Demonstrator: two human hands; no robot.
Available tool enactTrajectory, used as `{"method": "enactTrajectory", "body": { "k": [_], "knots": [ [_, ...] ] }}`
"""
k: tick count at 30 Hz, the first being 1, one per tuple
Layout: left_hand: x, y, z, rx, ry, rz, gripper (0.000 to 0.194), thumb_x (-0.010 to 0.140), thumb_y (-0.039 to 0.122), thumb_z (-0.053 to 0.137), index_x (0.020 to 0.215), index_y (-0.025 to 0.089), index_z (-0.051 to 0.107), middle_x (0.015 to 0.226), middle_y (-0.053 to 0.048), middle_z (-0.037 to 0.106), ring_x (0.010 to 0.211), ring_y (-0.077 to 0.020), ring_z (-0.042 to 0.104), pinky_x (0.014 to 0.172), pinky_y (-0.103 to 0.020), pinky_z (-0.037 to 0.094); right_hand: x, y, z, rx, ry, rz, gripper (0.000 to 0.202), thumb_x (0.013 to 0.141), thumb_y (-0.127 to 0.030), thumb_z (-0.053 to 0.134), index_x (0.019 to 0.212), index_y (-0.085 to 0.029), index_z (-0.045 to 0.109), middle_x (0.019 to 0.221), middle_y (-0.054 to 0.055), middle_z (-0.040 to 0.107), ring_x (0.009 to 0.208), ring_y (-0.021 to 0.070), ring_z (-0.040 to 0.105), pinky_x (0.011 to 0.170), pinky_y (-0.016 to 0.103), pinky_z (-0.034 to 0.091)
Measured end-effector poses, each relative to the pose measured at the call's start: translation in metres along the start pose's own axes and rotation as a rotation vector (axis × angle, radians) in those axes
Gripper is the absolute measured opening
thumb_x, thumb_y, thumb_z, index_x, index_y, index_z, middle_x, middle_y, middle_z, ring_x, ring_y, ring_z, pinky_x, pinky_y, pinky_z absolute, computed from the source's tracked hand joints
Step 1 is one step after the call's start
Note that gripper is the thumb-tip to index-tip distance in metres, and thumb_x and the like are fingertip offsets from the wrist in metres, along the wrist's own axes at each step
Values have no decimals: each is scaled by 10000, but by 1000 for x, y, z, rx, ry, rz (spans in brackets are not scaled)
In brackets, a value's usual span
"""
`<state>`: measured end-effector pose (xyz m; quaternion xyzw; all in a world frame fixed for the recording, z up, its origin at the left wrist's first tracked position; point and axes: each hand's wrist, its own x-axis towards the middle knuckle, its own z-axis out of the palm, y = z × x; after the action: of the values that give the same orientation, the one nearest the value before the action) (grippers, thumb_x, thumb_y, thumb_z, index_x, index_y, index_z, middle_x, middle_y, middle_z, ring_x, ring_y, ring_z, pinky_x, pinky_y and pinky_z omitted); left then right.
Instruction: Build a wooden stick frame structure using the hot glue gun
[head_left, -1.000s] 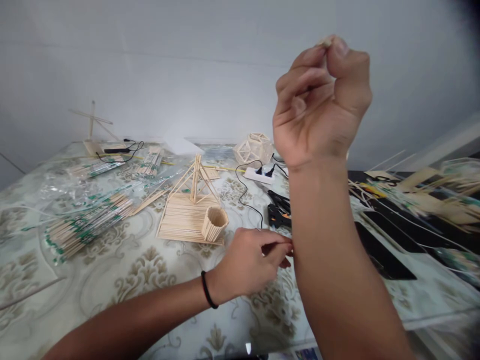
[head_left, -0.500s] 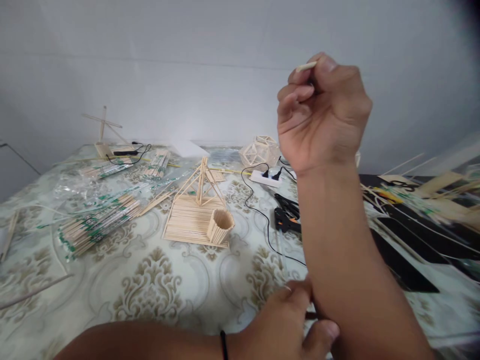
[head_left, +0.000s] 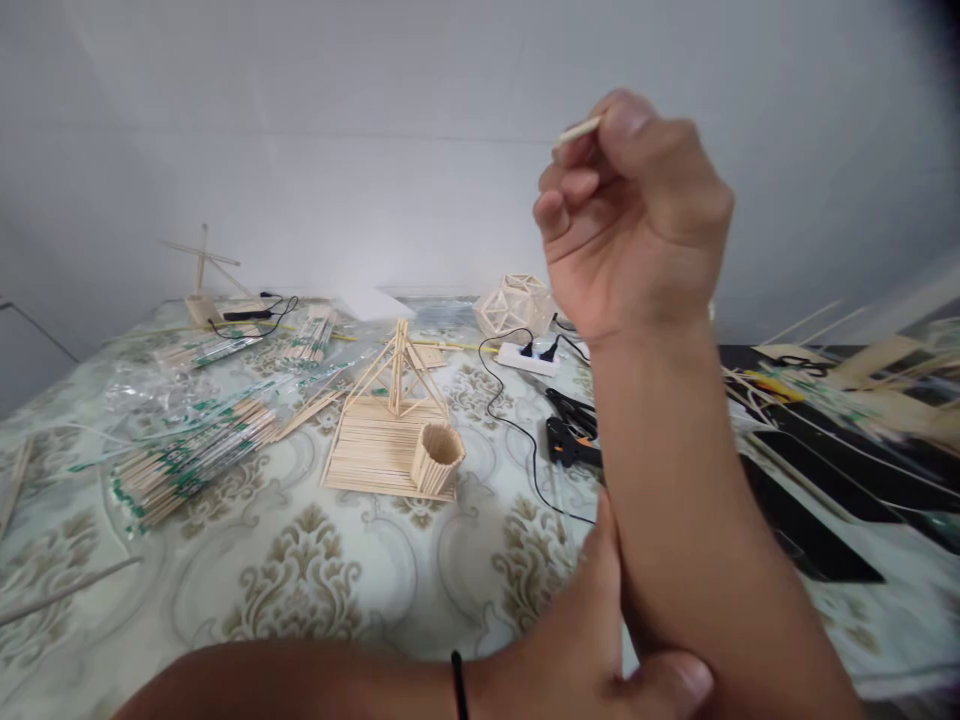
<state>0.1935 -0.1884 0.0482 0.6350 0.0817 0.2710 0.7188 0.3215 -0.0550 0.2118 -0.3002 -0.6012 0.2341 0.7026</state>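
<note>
Right hand [head_left: 634,215] held high against the pale wall, palm toward the wearer, thumb and forefinger clamped on a short stick [head_left: 579,130]; the other fingers curl loosely under it. So the stick is up in the air, well above the tabletop [head_left: 420,580], its free end pointing left. Looks like bare wood: I judge it very light, stiff, a little rough rather than slippery, apt to snap if bent. A fingertip pinch near one end should serve; little of its length shows for a second hold. Left hand [head_left: 581,640], black band [head_left: 459,685] at its wrist, rests against the right forearm [head_left: 667,480], thumb across the near side; some fingers are hidden, so I cannot tell how closely they wrap or whether they hold anything. On the cloth, centre: a slatted stick platform [head_left: 367,450] bearing a stick cup [head_left: 439,455] at its near right corner and a peaked frame [head_left: 397,375] at the back, slender and probably easily knocked. The forearm partly covers what looks like a glue gun [head_left: 566,445]. A black cord [head_left: 491,405] loops between platform and gun, a possible snag. Left: wrapped stick bundles [head_left: 202,455]. Right: dark flat panels [head_left: 817,480], beyond the arm. Farther back, a white power strip [head_left: 527,360].
</note>
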Motion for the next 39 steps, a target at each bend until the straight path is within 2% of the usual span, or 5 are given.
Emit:
{"method": "enactTrajectory", "body": {
  "k": [8,15,24,35,39],
  "knots": [
    [-1,-28,7,-279,-162,-308,900,787,405,896,1583,240,509,1609,-158,571,1521,-431,486,1285,-649,332,-5,-2,-2,-28,-40,-150,228,889,-455,841,861,-305,673,846,6,675,807,203,662,851,429,658],
    [16,10,-15,-535,-81,-184,970,718,426,955,1578,346,513,1754,-88,369,1588,-415,395,1290,-613,340,-31,9,-27,-292,-102,-91,192,869,-386,885,806,-273,743,772,1,730,683,173,694,729,391,615],
    [-18,68,-81,534,395,145,192,983,340,720,1120,207,705,1058,-60,746,807,-158,716,749,-289,599,-123,-14,-44,-489,-280,218,95,903,-230,771,826,-273,735,804,-4,759,728,177,711,660,330,576],
    [-54,27,-80,796,277,48,32,967,209,714,956,239,720,834,37,744,721,-127,709,694,-216,550,-233,9,-4,-354,-110,356,90,695,-416,784,734,-440,707,681,-91,761,541,321,729,525,501,630],
    [-73,26,-94,871,237,-19,105,1001,262,671,926,258,745,852,28,794,763,-155,751,730,-242,552,-232,4,-24,-526,-354,506,173,852,-339,752,952,-474,791,890,-16,822,825,352,806,749,522,698]
  ]
}}
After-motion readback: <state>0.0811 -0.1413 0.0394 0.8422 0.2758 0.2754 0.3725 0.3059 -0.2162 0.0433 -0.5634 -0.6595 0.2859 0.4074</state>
